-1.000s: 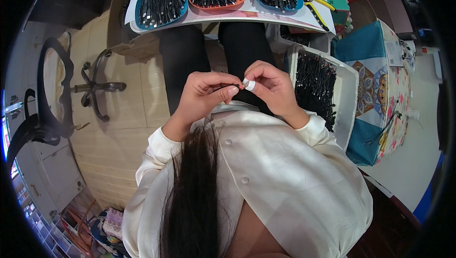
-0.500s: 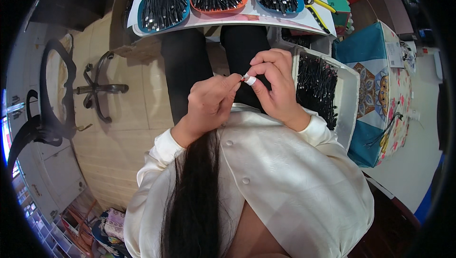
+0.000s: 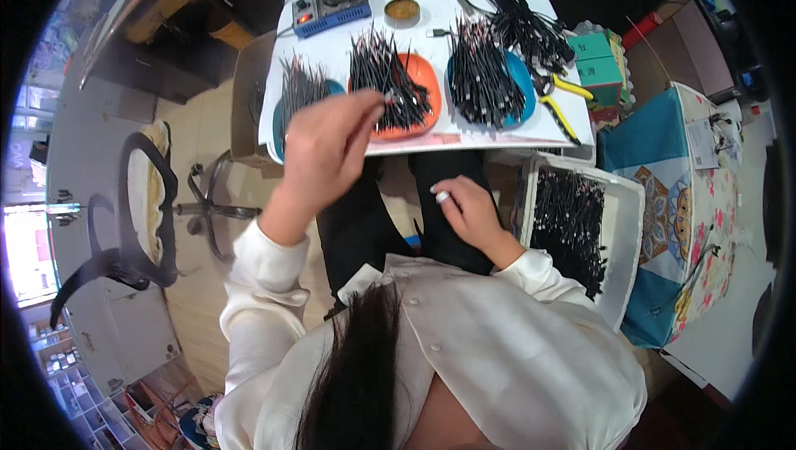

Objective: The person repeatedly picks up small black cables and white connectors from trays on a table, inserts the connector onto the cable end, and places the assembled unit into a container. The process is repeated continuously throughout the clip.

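The left hand (image 3: 319, 152) holds its fingers (image 3: 365, 105) pinched at the near-left side of the black USB cables (image 3: 390, 73), heaped in an orange tray (image 3: 428, 81) on the tabletop (image 3: 327, 50) — the white-taped right hand (image 3: 471, 211) lies loosely curled over the right thigh (image 3: 444, 170) — and whether either grips anything I cannot tell.

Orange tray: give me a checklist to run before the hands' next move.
1. Orange tray stocked: ok; holds many black cables.
2. Left hand at the tray: ok; appears over its near-left edge.
3. Left hand gripping a cable: cannot tell; blurred.
4. Right hand clear: ok; on the black trousers.
5. Yellow-handled pliers clear: ok; beyond the right blue tray.
6. Blue-sided electrical unit unlit: not ok; red light glowing.
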Demonstrator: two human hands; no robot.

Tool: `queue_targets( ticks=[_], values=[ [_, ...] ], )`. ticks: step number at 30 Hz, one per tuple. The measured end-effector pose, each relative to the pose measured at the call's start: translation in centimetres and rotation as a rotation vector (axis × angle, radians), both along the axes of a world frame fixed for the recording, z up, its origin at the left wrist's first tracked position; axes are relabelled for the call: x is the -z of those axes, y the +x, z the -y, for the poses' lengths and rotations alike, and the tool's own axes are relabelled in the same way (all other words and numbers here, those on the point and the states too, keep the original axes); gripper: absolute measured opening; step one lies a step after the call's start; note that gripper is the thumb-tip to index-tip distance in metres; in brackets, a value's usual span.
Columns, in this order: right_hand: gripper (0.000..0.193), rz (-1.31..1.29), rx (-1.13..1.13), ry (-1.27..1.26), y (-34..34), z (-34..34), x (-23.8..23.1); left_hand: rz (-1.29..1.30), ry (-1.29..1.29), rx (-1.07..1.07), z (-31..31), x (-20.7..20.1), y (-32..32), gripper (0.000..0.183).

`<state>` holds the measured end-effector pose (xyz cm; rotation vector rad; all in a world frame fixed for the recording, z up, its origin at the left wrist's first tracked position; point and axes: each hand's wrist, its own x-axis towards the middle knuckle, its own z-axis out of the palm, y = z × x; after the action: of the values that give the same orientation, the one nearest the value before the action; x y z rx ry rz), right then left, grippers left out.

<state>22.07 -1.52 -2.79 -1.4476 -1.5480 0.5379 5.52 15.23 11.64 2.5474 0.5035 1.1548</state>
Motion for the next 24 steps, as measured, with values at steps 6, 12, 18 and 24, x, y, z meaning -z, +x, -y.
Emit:
queue_targets(
  ticks=[6, 12, 18, 24],
  values=[
    [0.017, 0.118, -0.028, 0.091, 0.4, -0.8, 2.4, -0.342, 0.134, -0.082, -12.6, -0.5, 7.3, 0.009],
    [0.02, 0.101, -0.016, 0.155, 1.3, -1.3, 2.8, -0.646, 0.198, 0.019, -20.8, 4.4, 11.2, 0.014],
    [0.02, 0.079, -0.055, 0.135, 2.1, -1.1, 3.1, -0.772, 0.316, 0.036, -23.4, 7.1, 11.4, 0.019],
    [0.018, 0.047, -0.077, 0.117, 2.2, -1.2, 3.1, -0.81, 0.336, 0.088, -23.7, 6.7, 12.0, 0.023]
  ],
)
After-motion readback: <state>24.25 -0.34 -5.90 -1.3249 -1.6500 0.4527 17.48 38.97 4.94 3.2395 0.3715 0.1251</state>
